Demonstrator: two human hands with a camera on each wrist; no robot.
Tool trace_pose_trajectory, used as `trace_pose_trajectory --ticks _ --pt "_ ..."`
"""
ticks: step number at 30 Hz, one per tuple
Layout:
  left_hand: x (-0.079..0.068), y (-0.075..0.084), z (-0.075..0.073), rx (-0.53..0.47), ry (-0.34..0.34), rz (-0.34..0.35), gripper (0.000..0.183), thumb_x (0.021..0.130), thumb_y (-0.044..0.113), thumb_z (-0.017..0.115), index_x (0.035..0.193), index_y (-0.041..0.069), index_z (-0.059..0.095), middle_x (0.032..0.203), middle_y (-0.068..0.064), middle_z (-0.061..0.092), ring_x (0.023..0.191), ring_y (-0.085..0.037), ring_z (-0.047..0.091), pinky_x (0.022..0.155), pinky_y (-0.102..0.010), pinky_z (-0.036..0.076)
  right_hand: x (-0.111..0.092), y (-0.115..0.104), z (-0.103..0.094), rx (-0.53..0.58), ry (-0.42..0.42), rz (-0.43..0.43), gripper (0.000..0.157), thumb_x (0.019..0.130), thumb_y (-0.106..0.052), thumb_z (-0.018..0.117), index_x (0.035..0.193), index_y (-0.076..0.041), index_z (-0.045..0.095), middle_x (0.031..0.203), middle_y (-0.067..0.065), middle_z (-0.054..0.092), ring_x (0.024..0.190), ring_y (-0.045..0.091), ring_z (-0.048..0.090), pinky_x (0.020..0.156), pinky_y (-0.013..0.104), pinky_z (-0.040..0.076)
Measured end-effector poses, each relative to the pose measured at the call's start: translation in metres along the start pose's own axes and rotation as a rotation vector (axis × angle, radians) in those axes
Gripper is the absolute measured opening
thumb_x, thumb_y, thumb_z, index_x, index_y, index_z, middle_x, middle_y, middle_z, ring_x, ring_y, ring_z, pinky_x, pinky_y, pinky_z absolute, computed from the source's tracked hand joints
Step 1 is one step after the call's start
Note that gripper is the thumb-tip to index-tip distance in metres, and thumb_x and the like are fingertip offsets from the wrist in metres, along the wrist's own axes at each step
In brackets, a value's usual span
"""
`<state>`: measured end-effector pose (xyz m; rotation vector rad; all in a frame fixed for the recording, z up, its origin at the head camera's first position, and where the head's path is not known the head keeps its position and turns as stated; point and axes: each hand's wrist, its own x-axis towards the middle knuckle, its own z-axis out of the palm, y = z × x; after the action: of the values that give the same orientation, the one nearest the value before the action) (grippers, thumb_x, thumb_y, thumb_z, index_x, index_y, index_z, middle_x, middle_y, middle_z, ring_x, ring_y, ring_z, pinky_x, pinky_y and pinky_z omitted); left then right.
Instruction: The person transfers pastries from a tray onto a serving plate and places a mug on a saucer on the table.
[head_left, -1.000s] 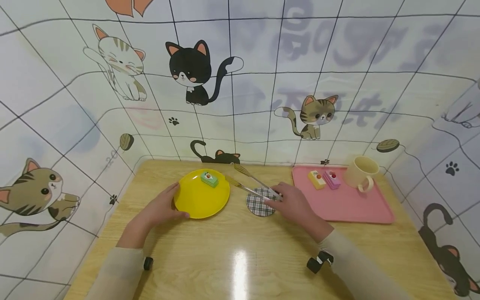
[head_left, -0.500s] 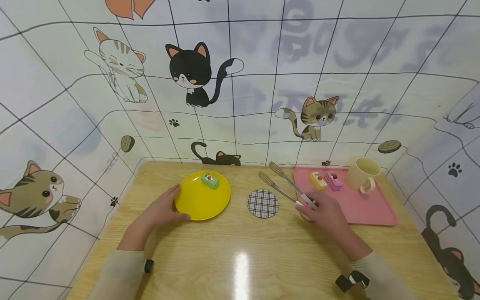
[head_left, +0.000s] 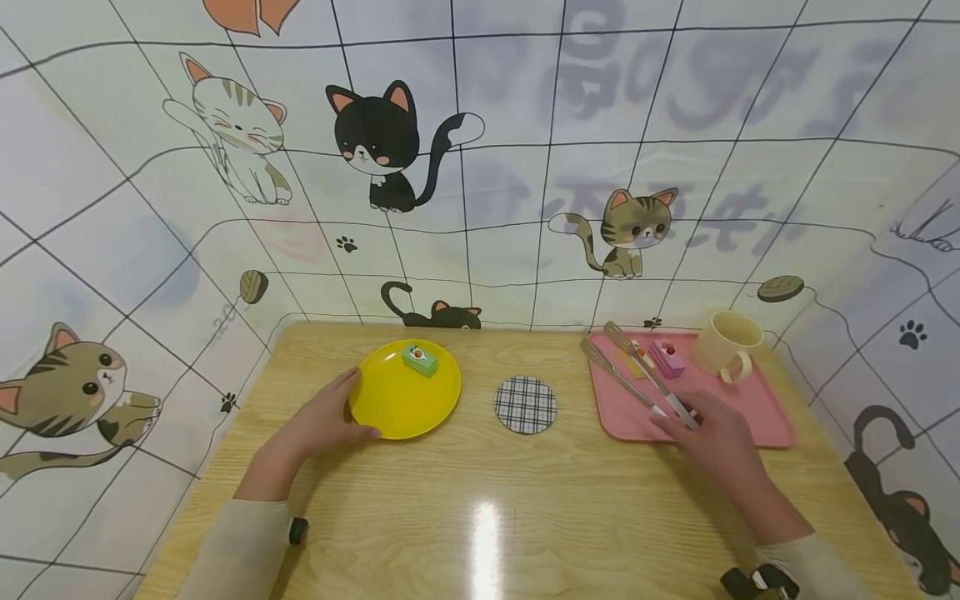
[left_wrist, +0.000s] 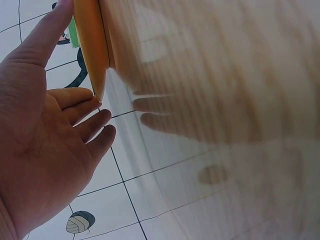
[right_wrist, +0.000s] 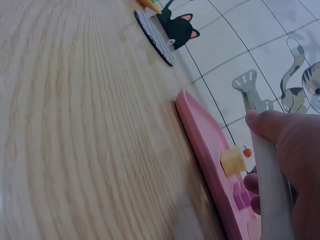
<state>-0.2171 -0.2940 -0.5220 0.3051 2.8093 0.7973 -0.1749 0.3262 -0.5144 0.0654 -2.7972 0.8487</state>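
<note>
My left hand (head_left: 318, 421) rests at the left rim of a yellow plate (head_left: 405, 404); thumb and fingers touch the rim, the fingers nearly straight in the left wrist view. A green toy cake slice (head_left: 420, 360) lies on the plate's far side. My right hand (head_left: 716, 437) holds metal food tongs (head_left: 654, 377), their arms spread with nothing between the tips. The tongs are over a pink tray (head_left: 750, 417), partly covering a yellow toy cake slice (right_wrist: 233, 161) in the head view. Beside it lies a pink-purple cake slice (head_left: 667, 359).
A cream mug (head_left: 727, 342) stands at the tray's far right corner. Between plate and tray lies a round checked coaster (head_left: 526, 406). The wooden table (head_left: 420, 508) meets a cat-patterned, tile-lined backdrop (head_left: 510, 200) at its far edge.
My right hand has carried the tongs rightward from beside the plate, past the coaster, to over the tray and yellow cake slice. My left hand and the plate have stayed put.
</note>
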Motion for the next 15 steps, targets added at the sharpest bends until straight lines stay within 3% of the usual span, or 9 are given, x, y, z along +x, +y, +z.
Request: trace_pose_trajectory --ticks 15 --pt "0.0 -0.001 0.0 0.01 -0.004 -0.012 0.124 0.085 0.049 0.097 0.172 -0.006 0.027 0.18 -0.027 0.022 0.163 -0.052 0.026 0.132 -0.067 0.025 -0.012 0.039 -0.026 -0.057 0.043 0.064 0.043 0.097 -0.043 0.088 0.117 -0.006 0.078 0.093 0.007 0.068 0.077 0.021 0.054 0.056 0.027 0.042"
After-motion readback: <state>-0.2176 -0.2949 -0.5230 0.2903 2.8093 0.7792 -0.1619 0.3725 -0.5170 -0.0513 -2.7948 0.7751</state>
